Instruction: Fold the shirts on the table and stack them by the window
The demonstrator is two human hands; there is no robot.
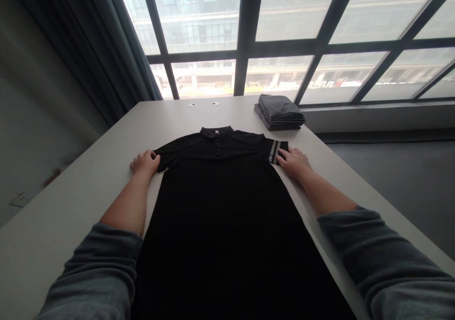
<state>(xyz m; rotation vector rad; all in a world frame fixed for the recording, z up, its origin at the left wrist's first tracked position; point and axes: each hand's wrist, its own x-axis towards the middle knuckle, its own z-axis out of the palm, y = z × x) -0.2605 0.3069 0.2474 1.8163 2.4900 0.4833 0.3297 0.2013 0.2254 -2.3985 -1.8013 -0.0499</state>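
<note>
A black polo shirt (227, 215) lies spread front side up, its collar toward the window and its body running down to the bottom of the view. My left hand (145, 162) is closed at the end of the left-side sleeve, thumb and fingers gripping the cuff. On the other side, my right hand (294, 161) pinches the opposite cuff, with the thumb near the sleeve's light grey stripes (275, 151). Both sleeves are stretched out sideways. The shirt's lower hem is out of view.
A stack of folded dark grey clothes (280, 111) sits at the far right corner of the white table (167, 116). Two small white-rimmed fittings (215, 104) are set near the back edge. Beyond stand a large window (245, 40) and a dark curtain (117, 45).
</note>
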